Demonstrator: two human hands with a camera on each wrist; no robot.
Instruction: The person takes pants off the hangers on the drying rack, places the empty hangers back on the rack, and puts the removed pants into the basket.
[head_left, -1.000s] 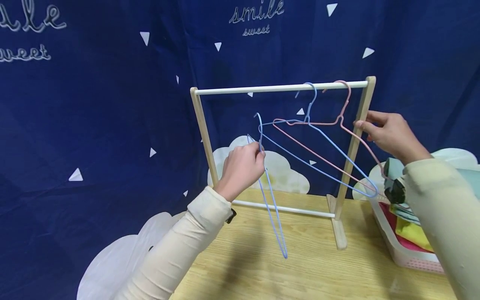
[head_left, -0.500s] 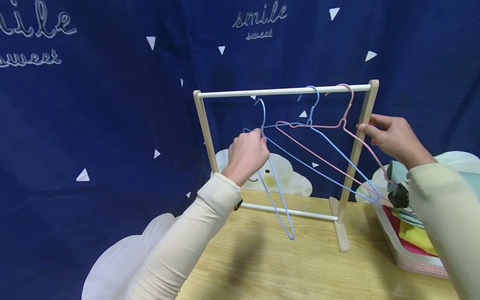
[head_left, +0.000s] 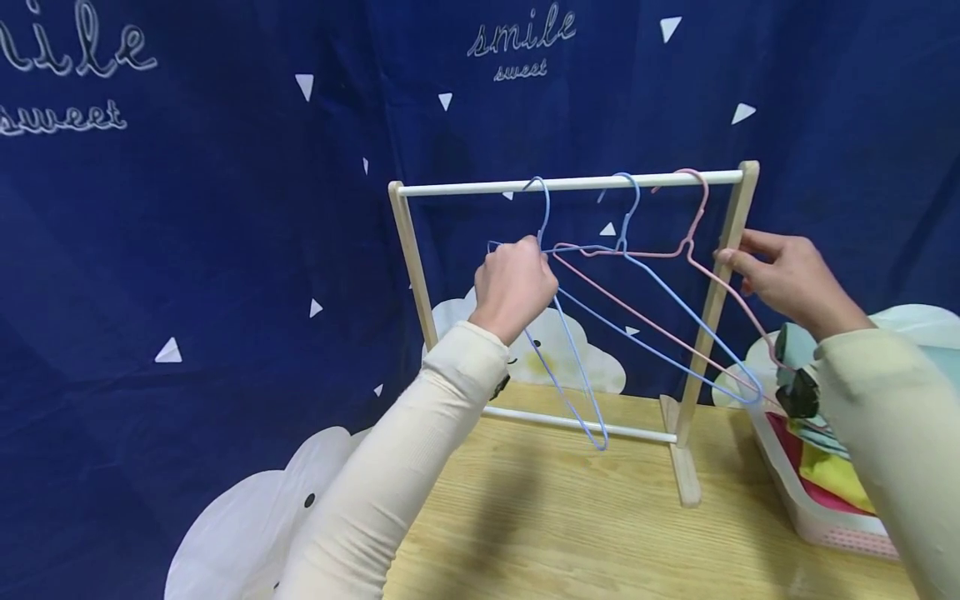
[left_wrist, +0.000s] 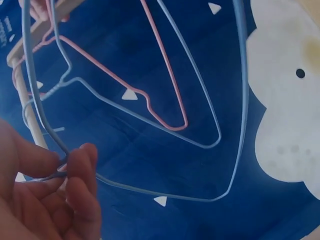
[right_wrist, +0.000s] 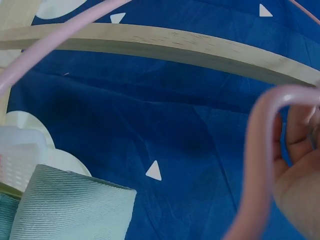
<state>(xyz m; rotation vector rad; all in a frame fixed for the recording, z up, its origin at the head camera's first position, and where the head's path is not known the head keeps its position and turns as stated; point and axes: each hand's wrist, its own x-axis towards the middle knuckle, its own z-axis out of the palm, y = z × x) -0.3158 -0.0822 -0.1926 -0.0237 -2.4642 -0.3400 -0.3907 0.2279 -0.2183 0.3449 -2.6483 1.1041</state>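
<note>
In the head view my left hand (head_left: pixel 517 282) pinches a blue clothes hanger (head_left: pixel 577 354) just under its hook. That hook overlaps the white rail of the small clothes rack (head_left: pixel 465 190); whether it rests on the rail I cannot tell. The left wrist view shows thumb and fingers (left_wrist: pixel 82 170) closed on the hanger's neck. To the right, a second blue hanger (head_left: pixel 675 302) and a pink hanger (head_left: pixel 716 279) hang from the rail. My right hand (head_left: pixel 795 275) grips the rack's wooden right post (head_left: pixel 723 250), thumb in front; the right wrist view shows only part of that hand.
A pink-white basket (head_left: pixel 813 521) of folded cloths stands at the right, partly behind my right sleeve. The rack stands on a wooden table (head_left: pixel 570 533). Behind it hangs a dark blue curtain (head_left: pixel 225 250) with white triangles and clouds.
My left hand has raised the blue hanger up and to the right, bringing its hook to the rail. The right hand stays on the post. The view has shifted slightly.
</note>
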